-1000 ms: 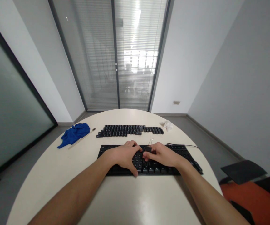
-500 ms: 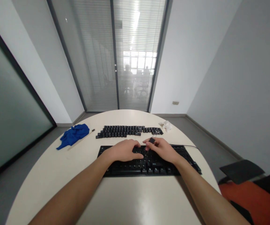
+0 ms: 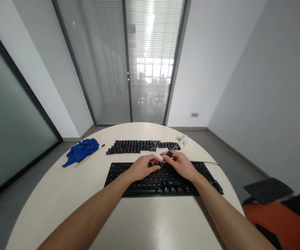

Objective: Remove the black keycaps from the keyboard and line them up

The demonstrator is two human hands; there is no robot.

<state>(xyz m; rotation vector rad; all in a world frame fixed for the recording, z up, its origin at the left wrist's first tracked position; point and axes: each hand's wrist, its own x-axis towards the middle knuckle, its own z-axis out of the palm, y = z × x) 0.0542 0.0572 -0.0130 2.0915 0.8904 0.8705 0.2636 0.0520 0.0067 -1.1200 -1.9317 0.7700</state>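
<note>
A black keyboard lies on the table in front of me, many of its key positions bare of caps. My right hand is closed around a keycap puller with a dark handle and thin wires, held above the keyboard's upper middle. My left hand meets the puller's wire end, thumb and fingers pinched together. Whatever sits between those fingertips is too small and hidden to name. Behind the keyboard, loose black keycaps stand in rows, with a smaller group to their right.
On the left of the round white table are a blue cloth and a thin brush. A crumpled white tissue lies at the back right. The keyboard's cable runs right. An orange chair stands at the right.
My left hand has lifted and shifted to the right, its fingers closing at the puller's wire end. The puller's wires have come up off the keys and now point toward the left fingertips.
</note>
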